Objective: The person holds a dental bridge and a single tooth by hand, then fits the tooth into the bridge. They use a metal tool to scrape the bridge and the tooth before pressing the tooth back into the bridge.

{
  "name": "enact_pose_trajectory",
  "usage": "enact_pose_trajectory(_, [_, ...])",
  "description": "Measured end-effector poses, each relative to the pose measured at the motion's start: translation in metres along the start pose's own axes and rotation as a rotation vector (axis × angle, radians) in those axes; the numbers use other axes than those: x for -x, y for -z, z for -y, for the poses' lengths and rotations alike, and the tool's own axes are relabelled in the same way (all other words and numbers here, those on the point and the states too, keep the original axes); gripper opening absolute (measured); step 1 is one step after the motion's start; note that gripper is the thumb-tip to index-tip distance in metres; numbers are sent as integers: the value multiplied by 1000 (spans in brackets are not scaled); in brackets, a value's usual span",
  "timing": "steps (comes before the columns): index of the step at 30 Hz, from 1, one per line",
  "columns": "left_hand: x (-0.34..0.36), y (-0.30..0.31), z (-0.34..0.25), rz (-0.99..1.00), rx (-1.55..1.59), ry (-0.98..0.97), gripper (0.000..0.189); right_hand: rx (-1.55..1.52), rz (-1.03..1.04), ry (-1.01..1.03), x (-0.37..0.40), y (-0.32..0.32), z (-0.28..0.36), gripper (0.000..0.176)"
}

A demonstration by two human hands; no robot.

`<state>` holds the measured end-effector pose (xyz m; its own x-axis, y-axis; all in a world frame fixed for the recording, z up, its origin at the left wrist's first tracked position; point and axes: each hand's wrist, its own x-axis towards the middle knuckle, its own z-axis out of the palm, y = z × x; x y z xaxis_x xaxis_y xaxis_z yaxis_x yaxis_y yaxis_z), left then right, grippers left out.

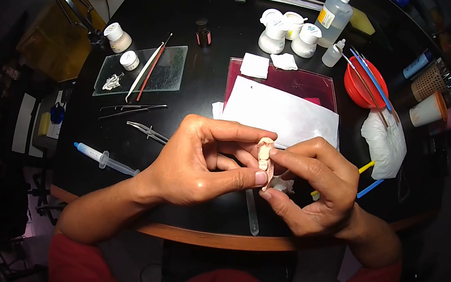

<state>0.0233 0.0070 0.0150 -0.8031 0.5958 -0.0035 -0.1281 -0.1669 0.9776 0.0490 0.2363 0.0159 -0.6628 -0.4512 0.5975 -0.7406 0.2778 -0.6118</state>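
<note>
A small dental model, with cream teeth on a pinkish base, is held up over the front of the black table. My left hand grips it from the left, forefinger at its top and thumb near its lower teeth. From the right, the forefinger and thumb of my right hand close on its edge. Behind the fingers a crumpled white tissue shows in part. Below the hands lies a clear, flat spatula-like stick.
A glass slab bears a jar, brushes and white material. Tweezers and a syringe lie left. White paper covers a dark red slab. White jars, a bottle and a red bowl stand behind.
</note>
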Motion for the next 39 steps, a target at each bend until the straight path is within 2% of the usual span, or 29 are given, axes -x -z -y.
enact_pose_trajectory(33, [-3, 3, 3, -68, -139, -71, 37, 30, -14, 7, -2, -4, 1, 40])
enact_pose_trajectory(39, [-1, 3, -2, -105, -181, -9, 36, 16, -20, 6, -1, -6, 0, 36])
